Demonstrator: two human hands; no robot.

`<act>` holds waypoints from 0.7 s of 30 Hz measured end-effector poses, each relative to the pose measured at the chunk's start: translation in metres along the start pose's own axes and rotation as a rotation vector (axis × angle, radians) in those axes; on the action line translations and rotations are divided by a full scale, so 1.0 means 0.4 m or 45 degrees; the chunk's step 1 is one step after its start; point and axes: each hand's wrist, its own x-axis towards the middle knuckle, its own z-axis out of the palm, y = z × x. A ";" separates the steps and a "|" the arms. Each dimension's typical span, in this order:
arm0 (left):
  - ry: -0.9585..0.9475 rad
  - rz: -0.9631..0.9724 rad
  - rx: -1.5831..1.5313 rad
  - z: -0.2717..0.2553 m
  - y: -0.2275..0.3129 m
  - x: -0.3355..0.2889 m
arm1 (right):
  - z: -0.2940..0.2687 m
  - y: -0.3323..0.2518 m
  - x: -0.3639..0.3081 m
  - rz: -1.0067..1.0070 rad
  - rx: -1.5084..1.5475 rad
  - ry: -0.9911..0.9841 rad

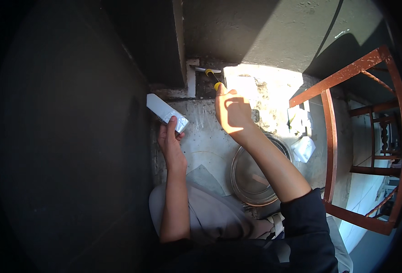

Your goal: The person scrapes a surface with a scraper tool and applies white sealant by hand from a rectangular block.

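My left hand (168,141) is closed around the lower end of a long white rectangular piece (162,108), thumb on top. The near end of this piece looks shiny, like clear film. Farther forward, my right hand (233,109) is closed on a thin tool with yellow parts (217,85). A thin dark shaft runs from its yellow grip to a second yellow part beside a narrow, pale blade-like shape (201,68). The tool's far end is over a dark patch of floor at the wall corner; whether it touches is unclear.
A round metal pan (233,182) stands under my right forearm. A crumpled white plastic bag (304,149) lies beyond it. At the right rises a reddish-brown metal frame (330,145). Dark walls close in at the left and ahead. Strong sunlight washes out the floor beside my right hand.
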 end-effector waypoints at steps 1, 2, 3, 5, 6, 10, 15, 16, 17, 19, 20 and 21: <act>0.001 0.003 -0.006 0.003 0.002 -0.003 | -0.003 -0.003 -0.003 0.073 0.021 0.004; 0.002 0.006 -0.012 0.004 0.003 -0.004 | -0.004 -0.005 -0.005 0.146 0.044 0.007; -0.006 0.001 -0.011 0.007 0.000 -0.005 | 0.000 0.003 -0.001 0.155 0.038 0.007; -0.023 0.009 -0.012 0.012 -0.004 -0.007 | 0.013 0.019 0.015 0.171 0.124 -0.009; -0.019 0.014 -0.010 0.008 -0.001 -0.005 | 0.010 0.007 0.011 0.168 0.129 -0.008; -0.002 0.007 0.008 0.007 0.004 -0.006 | 0.005 -0.025 0.002 0.348 0.178 0.041; -0.020 -0.005 -0.005 0.006 -0.005 -0.001 | 0.025 -0.007 0.044 0.222 0.114 0.076; -0.003 -0.008 0.008 0.004 -0.003 -0.002 | 0.019 -0.023 0.038 0.218 0.119 0.076; 0.014 -0.011 0.021 0.003 0.001 -0.002 | 0.012 -0.043 0.025 0.297 0.135 0.070; 0.008 -0.006 0.006 0.008 0.001 -0.005 | 0.012 -0.047 0.019 0.377 0.147 0.060; 0.000 0.001 -0.009 0.010 -0.001 -0.006 | 0.016 -0.041 0.027 0.491 0.298 0.023; -0.006 -0.002 -0.007 0.007 -0.003 -0.004 | 0.015 -0.036 0.034 0.613 0.447 -0.009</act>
